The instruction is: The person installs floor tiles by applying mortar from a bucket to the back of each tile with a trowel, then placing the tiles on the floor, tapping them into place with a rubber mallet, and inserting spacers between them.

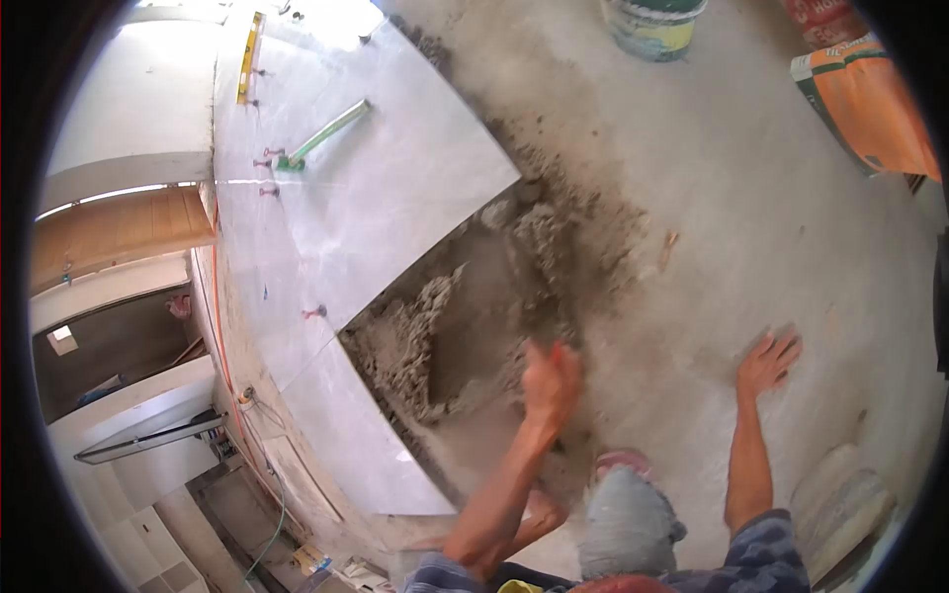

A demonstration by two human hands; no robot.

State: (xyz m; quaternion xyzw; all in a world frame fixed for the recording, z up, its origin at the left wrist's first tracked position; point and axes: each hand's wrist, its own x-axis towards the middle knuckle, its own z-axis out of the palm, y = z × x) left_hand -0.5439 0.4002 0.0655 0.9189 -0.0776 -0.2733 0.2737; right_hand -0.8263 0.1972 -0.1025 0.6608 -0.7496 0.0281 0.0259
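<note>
Mortar patch: crumbly grey mortar [435, 306] is lying in an uneven patch along the angled edges of glossy, white-grey tiling [395, 188]; working it well probably means breaking down the lumps, filling the hollows and keeping the surface even.
Tiling edge: the mortar is running right along it, so a careful worker would be keeping grit off the glossy faces and treating the exposed corner gently.
Left hand [552, 381]: it is hovering over or resting at the patch's near right side, its fingers forming a narrow curl; blur is hiding whether they are holding a tool, so I cannot tell.
Mortar from left fingers: it is spreading ahead and leftward of them; actual contact is not showing clearly.
Right hand [769, 361]: it is resting on the smooth grey concrete floor [712, 217], fingers spread wide, visibly holding nothing, apparently giving support; the mortar is lying well apart, leftward.
</note>
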